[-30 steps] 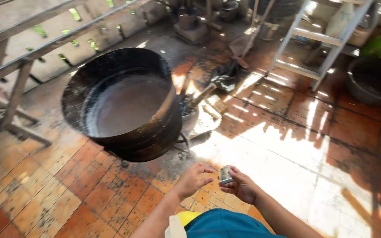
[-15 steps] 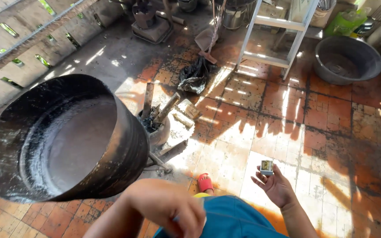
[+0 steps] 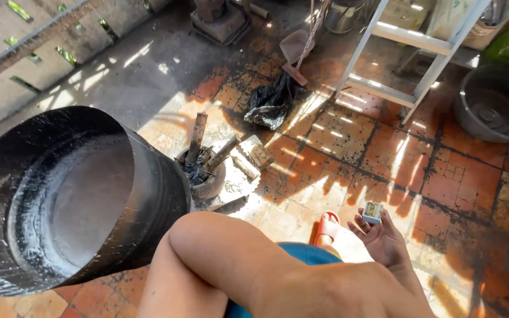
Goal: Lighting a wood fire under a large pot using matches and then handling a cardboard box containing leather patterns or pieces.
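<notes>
My right hand (image 3: 386,240) is held palm up at the lower right, with a small box (image 3: 372,212) pinched in its fingertips. My bent left arm (image 3: 219,259) crosses the bottom of the view, and its hand is out of sight. A large, soot-black metal pot (image 3: 72,200) tilts on its side at the left, its mouth towards me, close to my left elbow. Just behind the pot stands a small clay stove (image 3: 206,176) with charred wood sticks poking out of it.
A red sandal (image 3: 327,227) on a foot rests on the tiled floor (image 3: 455,176). A black plastic bag (image 3: 269,103) lies beyond the stove. A metal ladder (image 3: 396,53) and a grey basin (image 3: 496,103) stand at the upper right, and a dustpan (image 3: 296,47) at the top.
One second ago both hands met at the small box. Now only the right hand holds it, out to the right. The left arm has risen across the view, and the pot fills more of the left.
</notes>
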